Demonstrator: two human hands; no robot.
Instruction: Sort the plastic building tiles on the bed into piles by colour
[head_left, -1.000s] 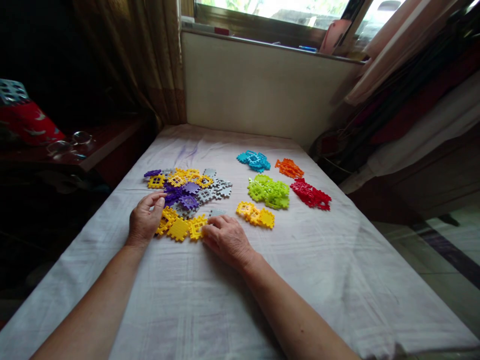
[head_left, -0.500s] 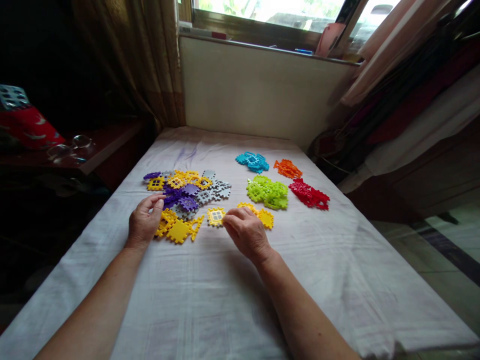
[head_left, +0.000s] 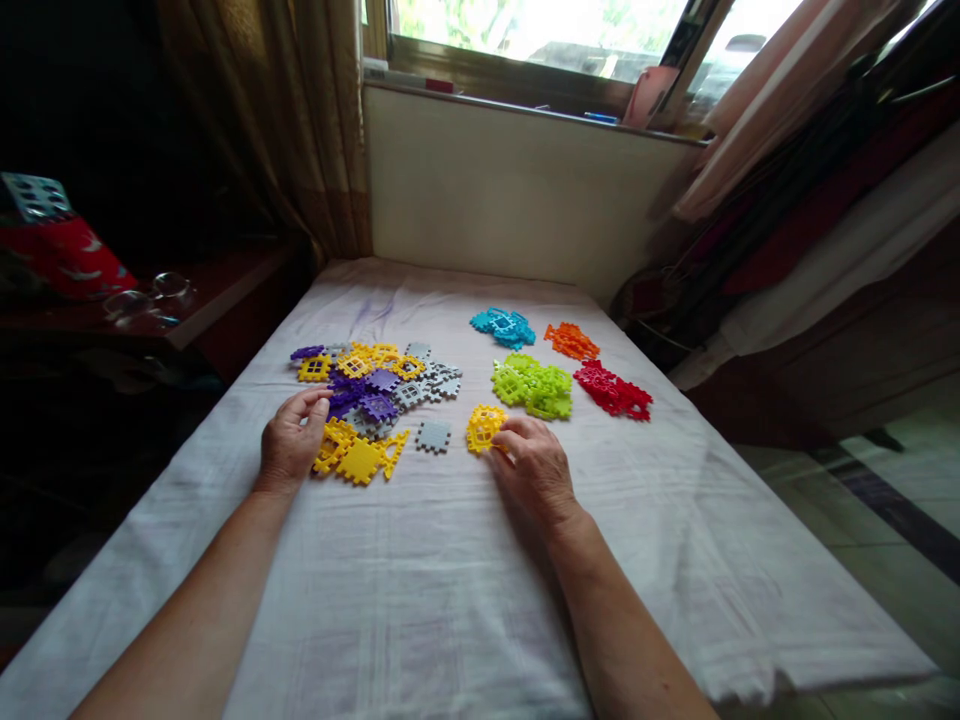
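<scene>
My right hand has its fingertips pinched at the edge of a yellow interlocking tile with a window grid, over the small yellow group. Other yellow pieces there are hidden behind my fingers. My left hand rests at the left side of a mixed heap, fingers stretched towards the purple tiles and nothing visible in them. Yellow tiles lie just right of its wrist, and grey tiles spread along the heap's right side. A single grey square tile lies between my hands.
Sorted piles stand at the right: blue, orange, lime green and red. A white cloth covers the table. Glasses lie on a dark side table at left. Clothes hang at the right.
My right hand has moved right with the yellow window tile, from above the grey square tile to the yellow group. That grey tile is now uncovered. My left hand stays put.
</scene>
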